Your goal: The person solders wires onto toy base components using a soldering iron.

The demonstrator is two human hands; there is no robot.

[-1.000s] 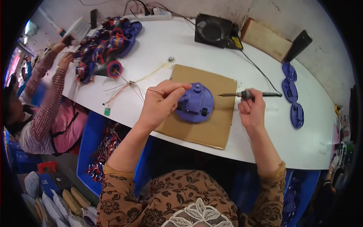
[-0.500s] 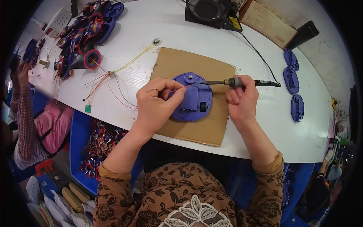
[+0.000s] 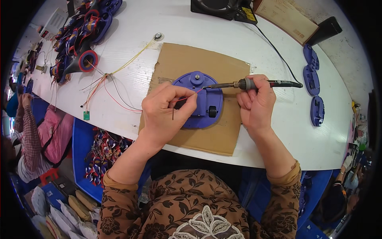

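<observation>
A round purple plastic base (image 3: 202, 120) with a small black wheel (image 3: 213, 111) and a metal-centred post lies on a sheet of brown cardboard (image 3: 175, 57). My left hand (image 3: 165, 109) pinches a thin red wire (image 3: 200, 91) over the base's left side and covers part of it. In my right hand (image 3: 258, 103) is a soldering iron (image 3: 248, 84), gripped near its grey collar. Its tip points left and meets the wire's end, or comes very close to it, just below the post. A dark wire end hangs below my left fingers.
Purple-and-red assemblies (image 3: 79, 51) crowd the table's far left, near a wire bundle with a green circuit board (image 3: 86, 115). Several purple bases (image 3: 317, 111) line the right side. A black fan (image 3: 213, 8) stands at the back. Blue bins (image 3: 81, 159) sit below the front edge.
The iron's tip has shifted slightly left, to the wire's end. My left hand still pinches the red wire. The whole view has moved a little.
</observation>
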